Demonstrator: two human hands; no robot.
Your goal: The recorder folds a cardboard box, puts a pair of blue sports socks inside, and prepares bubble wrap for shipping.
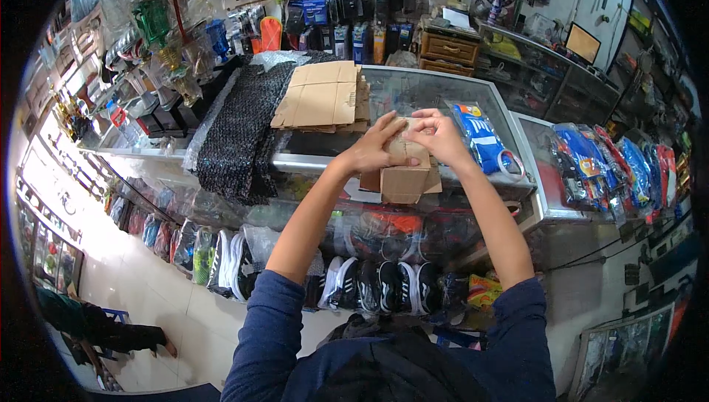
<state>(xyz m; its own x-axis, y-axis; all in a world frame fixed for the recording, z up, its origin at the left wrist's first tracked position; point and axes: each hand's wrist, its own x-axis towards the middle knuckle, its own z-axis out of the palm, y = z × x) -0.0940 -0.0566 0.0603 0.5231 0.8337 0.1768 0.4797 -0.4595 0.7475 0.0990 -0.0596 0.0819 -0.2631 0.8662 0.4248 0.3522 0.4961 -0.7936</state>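
Note:
A small brown cardboard box (406,185) sits at the front edge of the glass display counter (443,83), with a flap sticking out at its lower right. My left hand (372,148) grips the box's top from the left, fingers stretched toward its far end and thumb near the front edge. Over the far right part of the top is my right hand (441,139), its thumb and bent fingers close together; what lies between them is hidden. Just right of that hand lie a blue garment in a clear bag (477,130) and a roll of tape (510,165).
Flattened cardboard (318,94) is stacked left of the box, beside black bubble wrap (241,130) draped over the counter edge. Wrapped trophies (158,42) stand far left. Shoes (382,285) line a low shelf before me. Bagged goods (604,163) fill the right counter. A person (105,324) is at lower left.

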